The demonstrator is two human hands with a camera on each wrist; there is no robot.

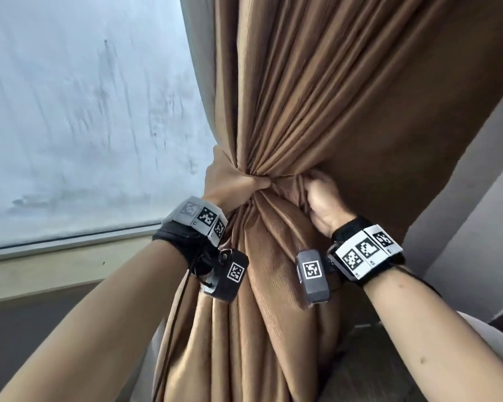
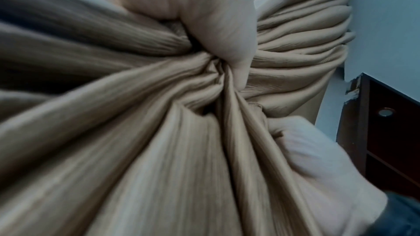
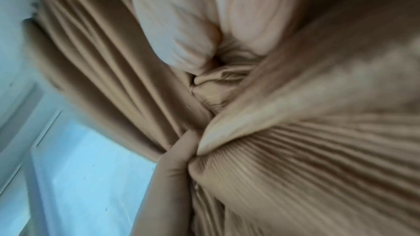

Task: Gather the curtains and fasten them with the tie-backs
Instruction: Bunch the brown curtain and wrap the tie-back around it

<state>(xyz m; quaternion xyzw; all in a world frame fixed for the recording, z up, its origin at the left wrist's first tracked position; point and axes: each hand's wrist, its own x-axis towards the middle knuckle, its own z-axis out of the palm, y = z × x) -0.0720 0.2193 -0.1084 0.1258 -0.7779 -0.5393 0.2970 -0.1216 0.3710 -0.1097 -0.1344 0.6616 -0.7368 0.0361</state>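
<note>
A brown pleated curtain (image 1: 288, 97) hangs beside the window and is pinched into a narrow waist at mid-height. My left hand (image 1: 234, 181) grips that waist from the left, fingers curled round the bunched folds. My right hand (image 1: 321, 195) clutches the fabric on the waist's right side, its fingertips buried in the cloth. In the left wrist view my left thumb (image 2: 218, 30) presses into the twisted curtain (image 2: 136, 132), with the right hand (image 2: 318, 159) just below. The right wrist view shows my right hand (image 3: 181, 24) holding crumpled fabric (image 3: 216, 85). I cannot tell a separate tie-back from the folds.
A fogged window pane (image 1: 84, 111) with a pale sill (image 1: 55, 256) fills the left. A grey wall (image 1: 476, 198) stands to the right of the curtain. Dark wooden furniture (image 2: 386, 141) sits low against that wall.
</note>
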